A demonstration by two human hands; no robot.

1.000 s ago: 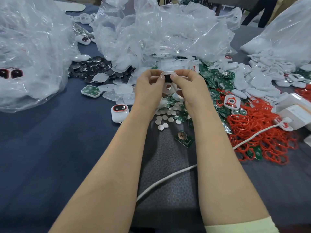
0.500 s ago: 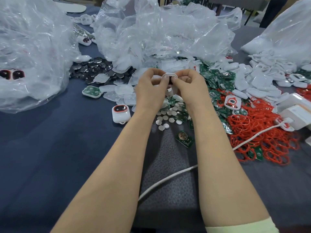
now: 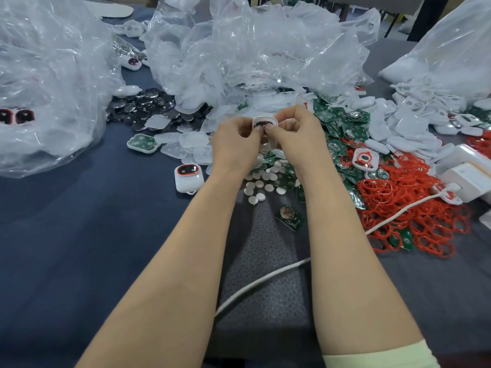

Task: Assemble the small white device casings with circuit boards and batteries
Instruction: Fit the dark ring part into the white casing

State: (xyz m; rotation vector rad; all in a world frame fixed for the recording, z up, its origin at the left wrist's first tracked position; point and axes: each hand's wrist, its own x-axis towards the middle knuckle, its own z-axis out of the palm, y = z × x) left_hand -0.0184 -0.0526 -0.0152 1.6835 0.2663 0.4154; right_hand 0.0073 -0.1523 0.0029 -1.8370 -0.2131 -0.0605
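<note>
I see both hands raised together at the centre of the frame, just above the desk [image 3: 79, 248]. They share one small white casing [image 3: 265, 120]. The left hand [image 3: 235, 144] has its fingers curled in and pinches the casing's left side, thumb on the front. The right hand [image 3: 297, 136] mirrors it on the right side, fingers bent and thumb pressed in from that edge. The two thumb tips meet on a dark, red-rimmed part at the casing's upper face. I cannot tell whether that part is fully seated. The casing's lower half shows between the palms.

Below the hands a scatter of white discs [image 3: 261, 181] lies on the desk. A lone circuit board [image 3: 290, 217] sits just below them, near the right forearm. A finished device [image 3: 188, 176] with a dark window stands to the left of the left wrist. To the right of the hands I see a heap of green boards [image 3: 342, 123], and further right loose white shells [image 3: 393, 126]. A mass of red rings [image 3: 414, 216] fills the middle right of the frame. Dark coin batteries [image 3: 143, 107] are piled at the upper left of centre, beside clear covers [image 3: 186, 147]. Crumpled plastic bags [image 3: 252, 49] span the top of the frame. A white cable [image 3: 260, 282] passes under the right forearm.
</note>
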